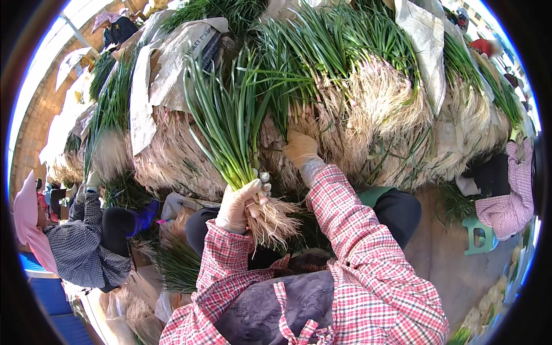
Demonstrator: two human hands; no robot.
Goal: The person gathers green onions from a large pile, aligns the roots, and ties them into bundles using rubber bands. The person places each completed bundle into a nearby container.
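Note:
My gloved left hand (241,200) is closed around a bunch of allium greens (228,142), like spring onions or young garlic. Its long green leaves point up and away, while its pale bulbs and stringy roots (274,222) hang below the fist. Ahead and to the right, my gloved right hand (300,148) reaches into a large heap of the same plants (379,95). Its fingers are curled beside drooping leaves and roots, and their tips are partly hidden. Whether they grip anything is unclear.
Woven sacks (172,69) cover parts of the heap. A co-worker in a pink head covering (82,241) sits at the left, touching the plants. Another person's checked sleeve (517,181) shows at the right, near a green plastic stool (481,235). Loose greens (177,263) lie by my left side.

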